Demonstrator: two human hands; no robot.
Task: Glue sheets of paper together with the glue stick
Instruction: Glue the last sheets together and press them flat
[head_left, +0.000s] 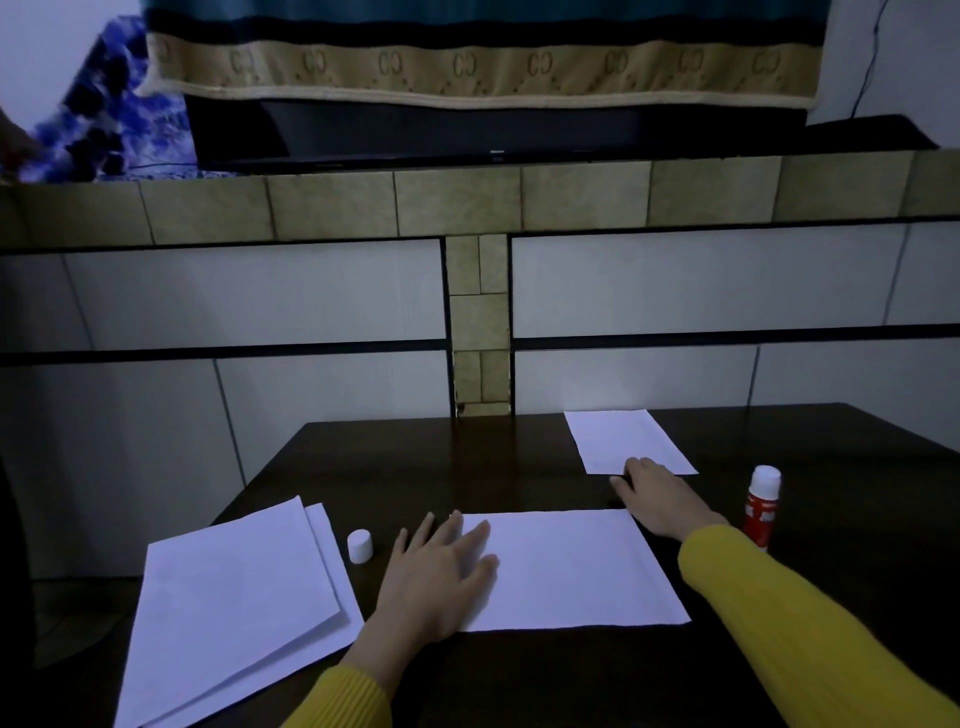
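The glue stick (761, 506) stands upright on the dark tabletop (519, 457) at the right, its white tip bare, just beyond the yellow sleeve (779, 613) of the right arm. Its white cap (359, 545) stands apart on the left side, between a stack of paper (234, 608) and the left hand (436, 577).

A single sheet of paper (571, 569) lies flat in the middle of the tabletop. The left hand rests palm down on that sheet's left edge, fingers straight and spread, holding nothing. The right hand (657, 499) reaches forward to a smaller sheet (621, 439) lying farther back, near the wall; its fingers (636, 465) lie on that sheet's near edge, and I cannot tell whether they pinch the paper or only press it.

The stack at the left holds at least two sheets, slightly fanned, with its near corner overhanging the tabletop edge. Behind the tabletop rises a tiled wall (260, 296), and above it a patterned cloth (467, 67) hangs over a dark screen (493, 135).
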